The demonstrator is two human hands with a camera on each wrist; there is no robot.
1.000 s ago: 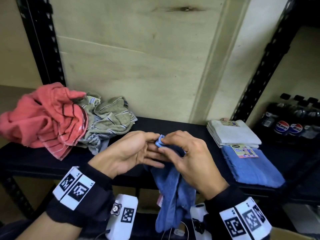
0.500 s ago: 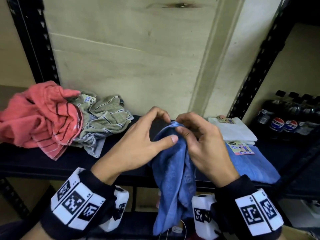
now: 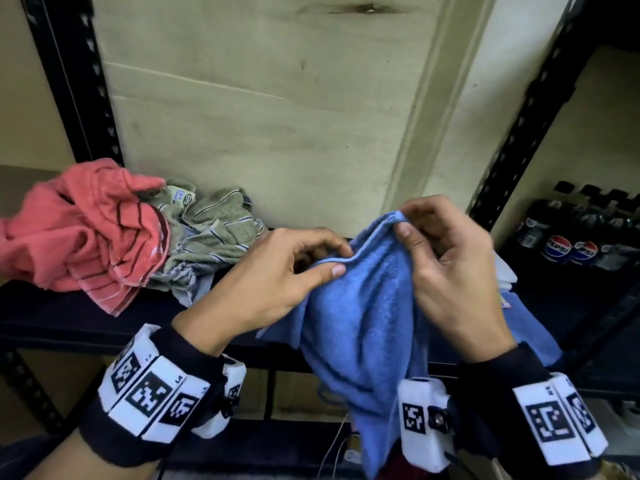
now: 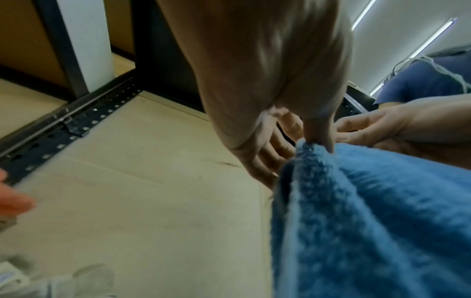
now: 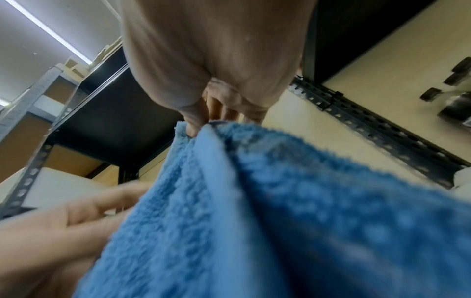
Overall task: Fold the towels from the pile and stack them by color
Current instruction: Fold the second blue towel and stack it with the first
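A blue towel (image 3: 360, 327) hangs in front of the black shelf (image 3: 69, 323), held up by both hands. My right hand (image 3: 401, 225) pinches its top corner between thumb and fingers, also seen in the right wrist view (image 5: 201, 125) above the blue towel (image 5: 280, 211). My left hand (image 3: 341, 261) pinches the hem a little lower and to the left; the left wrist view shows its thumb and fingers (image 4: 316, 141) on the blue towel (image 4: 369, 221). On the shelf's left lies the loose pile: a red striped towel (image 3: 79, 233) and an olive striped towel (image 3: 211, 244).
At the shelf's right, partly behind my right hand, lie a folded blue towel (image 3: 533, 327) and a folded white towel (image 3: 505, 271). Pepsi bottles (image 3: 571, 244) stand on the neighbouring shelf at far right. A plywood back panel (image 3: 263, 116) and black uprights (image 3: 72, 81) close the bay.
Both hands rose with the blue towel. The right hand kept the corner and moved up and right; the left hand slid down the hem, so the top edge spreads between them.
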